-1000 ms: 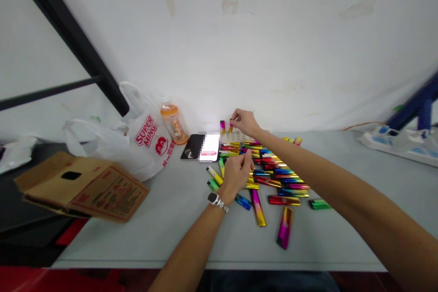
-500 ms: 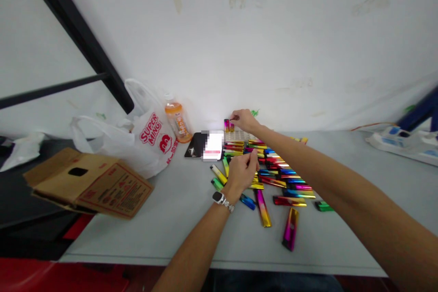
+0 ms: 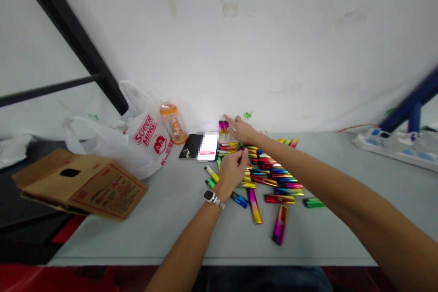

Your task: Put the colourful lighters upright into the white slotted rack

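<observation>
Two lighters with magenta tops [image 3: 223, 127] stand upright side by side in a pale gridded tray [image 3: 226, 138] by the wall. My right hand [image 3: 242, 130] is just right of them, its fingers stretched out and nothing visible in them. Nearer to me, my left hand [image 3: 232, 169] hovers over the left part of a pile of shiny coloured lighters [image 3: 270, 171]. Its fingers are pinched together, and what they hold, if anything, is hidden; a bit of magenta shows beside the fingertips. A magenta-and-gold lighter [image 3: 280, 226] lies apart at the front.
Left of the tray lies a phone-like device [image 3: 190, 146] with a bright screen. Behind it stand an orange drink bottle [image 3: 174, 123] and a white plastic bag [image 3: 137, 146]. An open cardboard box [image 3: 99, 187] sits at the table's left edge, a power strip [image 3: 393, 146] at the right.
My right hand's fingers have come away from the upright lighters and straightened. My left hand stays pinched over the pile. The whole view has shifted slightly.
</observation>
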Demonstrator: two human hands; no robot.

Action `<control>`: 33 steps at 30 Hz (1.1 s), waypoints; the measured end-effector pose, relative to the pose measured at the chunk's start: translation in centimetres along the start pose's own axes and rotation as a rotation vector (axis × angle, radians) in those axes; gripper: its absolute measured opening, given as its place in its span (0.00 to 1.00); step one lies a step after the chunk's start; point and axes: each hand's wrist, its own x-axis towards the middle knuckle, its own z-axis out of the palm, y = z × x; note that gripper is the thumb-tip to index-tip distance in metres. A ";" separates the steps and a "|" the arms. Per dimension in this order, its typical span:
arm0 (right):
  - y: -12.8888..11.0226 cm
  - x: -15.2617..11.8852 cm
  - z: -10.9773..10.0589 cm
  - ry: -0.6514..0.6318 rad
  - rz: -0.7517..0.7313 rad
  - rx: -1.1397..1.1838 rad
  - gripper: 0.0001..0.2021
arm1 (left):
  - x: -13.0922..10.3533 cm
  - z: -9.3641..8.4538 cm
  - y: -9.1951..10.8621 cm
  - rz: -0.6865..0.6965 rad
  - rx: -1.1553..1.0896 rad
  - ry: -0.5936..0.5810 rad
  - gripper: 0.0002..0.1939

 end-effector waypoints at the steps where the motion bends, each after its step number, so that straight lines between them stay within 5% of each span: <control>1: 0.3 -0.5 -0.1 0.040 -0.001 0.049 0.29 | 0.1 -0.1 0.0 0.003 0.050 -0.003 0.25; 9: 3.5 -8.8 -1.5 0.367 0.093 0.393 0.17 | 3.1 -0.6 -0.4 0.124 0.416 -0.033 0.06; 15: 3.9 -12.9 -2.1 0.490 0.298 0.539 0.14 | 7.8 2.7 1.4 0.323 0.704 -0.260 0.10; 21: 4.2 -13.7 -1.7 0.497 0.338 0.572 0.12 | 10.7 5.5 0.6 0.325 0.781 -0.376 0.10; 26: 3.7 -14.0 -1.8 0.496 0.327 0.598 0.11 | 10.4 4.5 0.6 0.321 0.576 -0.303 0.09; 33: 0.2 -13.7 -2.3 0.581 0.318 0.800 0.11 | 4.4 1.8 1.0 0.200 -0.145 -0.130 0.14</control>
